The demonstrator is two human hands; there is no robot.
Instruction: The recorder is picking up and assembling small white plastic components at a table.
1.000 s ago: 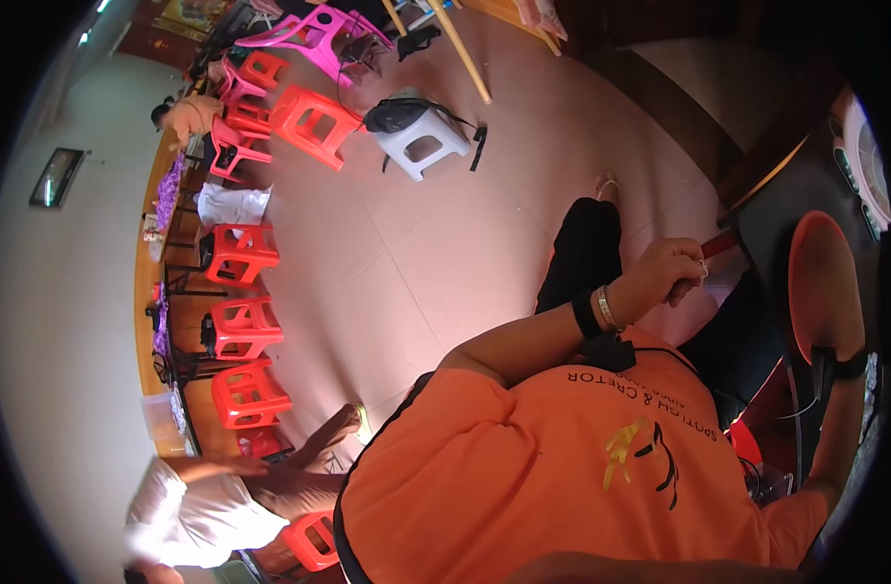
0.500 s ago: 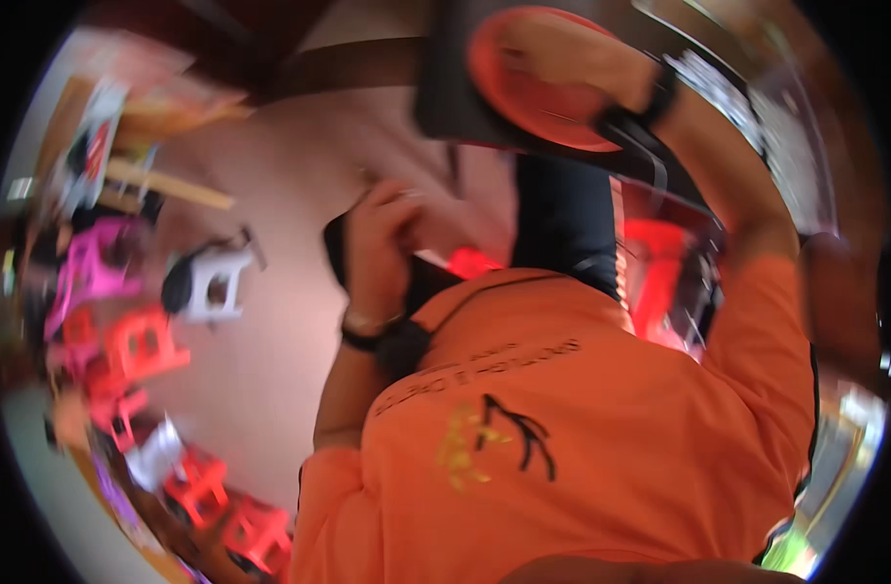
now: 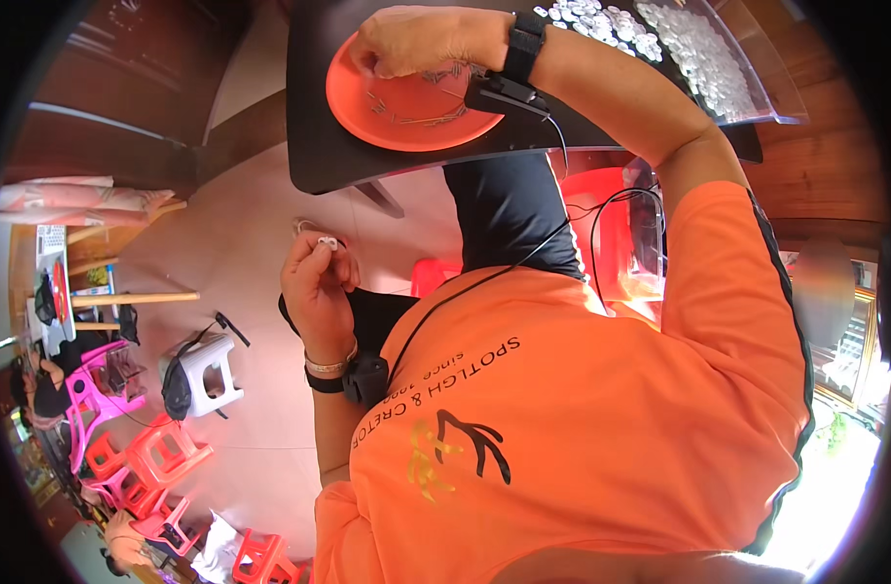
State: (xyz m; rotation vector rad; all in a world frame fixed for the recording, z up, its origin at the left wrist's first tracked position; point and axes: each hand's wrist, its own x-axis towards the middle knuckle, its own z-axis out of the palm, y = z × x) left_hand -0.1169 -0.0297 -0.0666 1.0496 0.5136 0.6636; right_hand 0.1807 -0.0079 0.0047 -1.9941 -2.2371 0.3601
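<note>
My left hand (image 3: 315, 287) is closed in a pinch above my thigh, with a small white plastic piece (image 3: 327, 242) between thumb and fingers. Over an orange plate (image 3: 406, 138) on the black table, my right hand (image 3: 421, 42) dips its fingers, bunched together, to the plate's inside. Whatever those fingertips grip is hidden. Several thin metal pins (image 3: 432, 121) lie scattered in the plate, some of them beside the right hand. Each wrist wears a black strap with a small device; a cable runs from it.
The black table (image 3: 314, 146) has a rounded near corner. On its right are loose white plastic pieces (image 3: 606, 24) and a clear tray with a heap of translucent pieces (image 3: 698, 60). A white stool (image 3: 215, 375) and several red stools (image 3: 165, 456) stand on the floor at left.
The view has shifted, so the plate and table now appear further left. My right hand stays at the plate. The left hand now shows the white piece at its fingertips; earlier it was blurred.
</note>
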